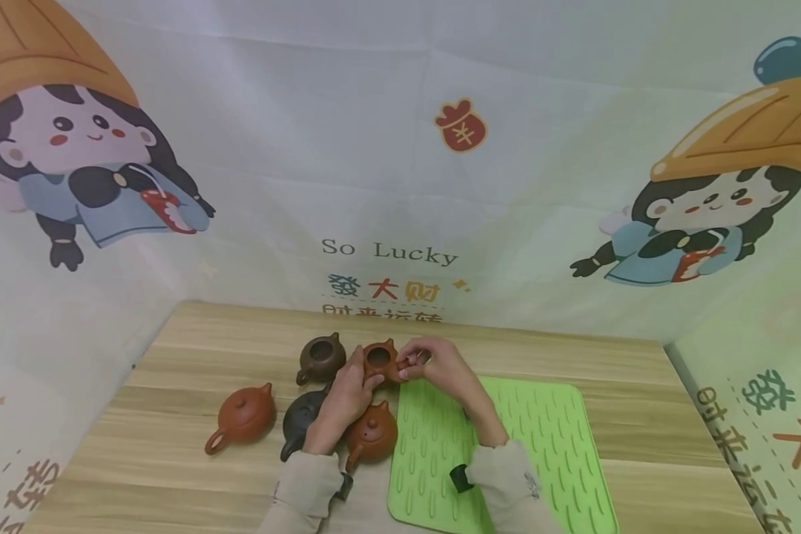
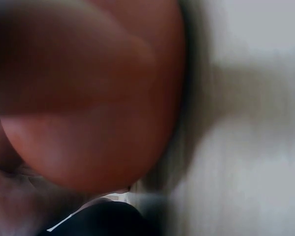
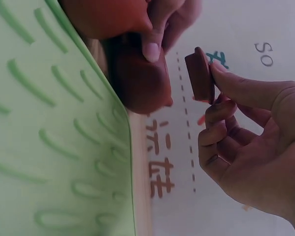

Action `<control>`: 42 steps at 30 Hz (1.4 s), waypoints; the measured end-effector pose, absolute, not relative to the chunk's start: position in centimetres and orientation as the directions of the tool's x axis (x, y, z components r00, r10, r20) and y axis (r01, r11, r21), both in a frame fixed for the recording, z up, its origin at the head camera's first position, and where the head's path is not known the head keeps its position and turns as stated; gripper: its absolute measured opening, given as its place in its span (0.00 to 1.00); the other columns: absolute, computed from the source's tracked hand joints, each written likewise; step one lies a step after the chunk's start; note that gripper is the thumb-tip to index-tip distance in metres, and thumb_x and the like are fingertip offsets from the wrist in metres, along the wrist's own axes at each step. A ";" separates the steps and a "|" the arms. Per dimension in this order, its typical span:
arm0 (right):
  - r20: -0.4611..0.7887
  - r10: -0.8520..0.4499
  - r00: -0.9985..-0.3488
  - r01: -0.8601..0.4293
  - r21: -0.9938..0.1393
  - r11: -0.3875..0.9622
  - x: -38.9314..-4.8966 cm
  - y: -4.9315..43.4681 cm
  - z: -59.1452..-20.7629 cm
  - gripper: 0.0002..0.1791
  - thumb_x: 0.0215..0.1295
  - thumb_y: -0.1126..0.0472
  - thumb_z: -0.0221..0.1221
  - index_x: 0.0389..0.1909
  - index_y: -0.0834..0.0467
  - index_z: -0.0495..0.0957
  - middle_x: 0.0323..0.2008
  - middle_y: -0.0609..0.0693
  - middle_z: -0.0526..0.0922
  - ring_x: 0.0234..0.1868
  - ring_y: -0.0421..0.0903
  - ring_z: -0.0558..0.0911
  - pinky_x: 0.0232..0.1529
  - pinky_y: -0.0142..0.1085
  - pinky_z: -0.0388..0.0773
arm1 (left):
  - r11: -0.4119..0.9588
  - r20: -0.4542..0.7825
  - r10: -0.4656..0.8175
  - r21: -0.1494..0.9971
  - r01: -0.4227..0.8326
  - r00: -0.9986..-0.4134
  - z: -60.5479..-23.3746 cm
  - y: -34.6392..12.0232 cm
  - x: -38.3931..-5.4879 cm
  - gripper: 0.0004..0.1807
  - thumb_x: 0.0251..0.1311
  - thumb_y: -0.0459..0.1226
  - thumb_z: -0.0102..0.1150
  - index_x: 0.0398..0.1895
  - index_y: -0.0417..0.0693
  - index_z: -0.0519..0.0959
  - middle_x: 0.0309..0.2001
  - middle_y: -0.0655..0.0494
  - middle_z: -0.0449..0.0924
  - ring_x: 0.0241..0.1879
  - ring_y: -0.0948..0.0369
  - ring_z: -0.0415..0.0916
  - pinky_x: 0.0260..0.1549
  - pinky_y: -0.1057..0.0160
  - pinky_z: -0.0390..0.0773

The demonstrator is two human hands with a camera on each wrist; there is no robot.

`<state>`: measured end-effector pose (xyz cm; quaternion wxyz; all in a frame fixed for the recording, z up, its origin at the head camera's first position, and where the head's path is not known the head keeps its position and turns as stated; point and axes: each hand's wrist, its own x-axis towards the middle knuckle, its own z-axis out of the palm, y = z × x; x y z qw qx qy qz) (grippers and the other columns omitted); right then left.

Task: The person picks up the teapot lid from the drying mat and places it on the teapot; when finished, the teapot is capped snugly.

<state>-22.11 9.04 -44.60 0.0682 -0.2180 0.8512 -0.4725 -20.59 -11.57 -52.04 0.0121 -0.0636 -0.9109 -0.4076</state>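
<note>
In the head view my left hand (image 1: 348, 389) holds a small reddish-brown clay teapot (image 1: 390, 371), its round top opening uncovered. The left thumb presses its near side, as the right wrist view shows too. My right hand (image 3: 258, 132) pinches a brown teapot lid (image 3: 199, 76) between thumb and fingers, apart from the teapot and turned on its side. Close below the left hand stand an orange-red lidded teapot (image 1: 374, 434) and a dark grey teapot (image 1: 299, 419), partly hidden by that hand. A blurred reddish teapot body (image 2: 98, 152) fills much of the left wrist view.
A dark brown teapot with an open top (image 1: 322, 357) stands behind the left hand. Another red lidded teapot (image 1: 247, 412) sits farther left. Under the right forearm lies a green ridged mat (image 1: 547, 430) on the wooden table (image 1: 647, 415). A printed cloth (image 1: 374, 148) hangs behind.
</note>
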 end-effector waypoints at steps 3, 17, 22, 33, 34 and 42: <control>0.091 -0.433 -0.897 -0.311 -0.825 0.472 -22.7 8.2 -44.8 0.07 0.66 0.69 0.75 0.42 0.63 0.90 0.33 0.51 0.84 0.34 0.38 0.78 0.42 0.34 0.79 | 0.659 0.114 0.100 0.737 0.152 -0.988 -53.2 -11.6 -21.2 0.40 0.78 0.33 0.65 0.81 0.19 0.57 0.72 0.21 0.73 0.68 0.31 0.77 0.61 0.35 0.82; 0.130 -0.355 -0.926 -0.300 -0.822 0.483 -24.7 4.7 -46.4 0.05 0.65 0.73 0.73 0.39 0.65 0.90 0.32 0.54 0.85 0.31 0.38 0.74 0.36 0.31 0.74 | 0.676 0.097 0.107 0.722 0.145 -0.989 -53.4 -11.6 -21.2 0.42 0.79 0.36 0.64 0.82 0.19 0.55 0.78 0.20 0.64 0.75 0.29 0.69 0.70 0.34 0.75; 0.111 -0.341 -0.934 -0.273 -0.838 0.473 -24.9 4.2 -46.7 0.06 0.65 0.77 0.71 0.39 0.66 0.89 0.34 0.56 0.86 0.32 0.39 0.73 0.35 0.30 0.73 | 0.662 0.092 0.109 0.736 0.142 -0.990 -53.9 -11.5 -21.5 0.43 0.78 0.34 0.65 0.82 0.18 0.53 0.78 0.21 0.63 0.76 0.30 0.68 0.71 0.33 0.74; 0.150 -0.387 -0.910 -0.334 -0.818 0.468 -24.6 5.2 -46.9 0.13 0.67 0.73 0.73 0.51 0.70 0.86 0.37 0.59 0.82 0.34 0.39 0.73 0.36 0.30 0.73 | 0.675 0.124 0.114 0.718 0.169 -0.986 -53.3 -11.3 -21.3 0.42 0.78 0.34 0.64 0.81 0.16 0.54 0.77 0.18 0.64 0.74 0.28 0.69 0.69 0.33 0.75; 0.153 -0.389 -0.908 -0.335 -0.824 0.457 -24.3 5.7 -46.9 0.16 0.67 0.72 0.73 0.55 0.70 0.85 0.38 0.60 0.82 0.33 0.40 0.72 0.36 0.30 0.72 | 0.672 0.116 0.118 0.722 0.165 -0.986 -52.7 -11.3 -21.0 0.42 0.79 0.34 0.64 0.81 0.16 0.53 0.77 0.18 0.63 0.74 0.28 0.68 0.69 0.33 0.75; 0.074 -0.311 -0.947 -0.232 -0.828 0.510 -18.9 14.7 -46.5 0.16 0.72 0.68 0.70 0.58 0.69 0.85 0.42 0.58 0.83 0.40 0.43 0.80 0.38 0.32 0.78 | 0.648 0.089 0.141 0.745 0.160 -0.986 -50.2 -11.1 -19.8 0.40 0.78 0.31 0.62 0.79 0.13 0.53 0.77 0.14 0.58 0.75 0.23 0.64 0.70 0.31 0.72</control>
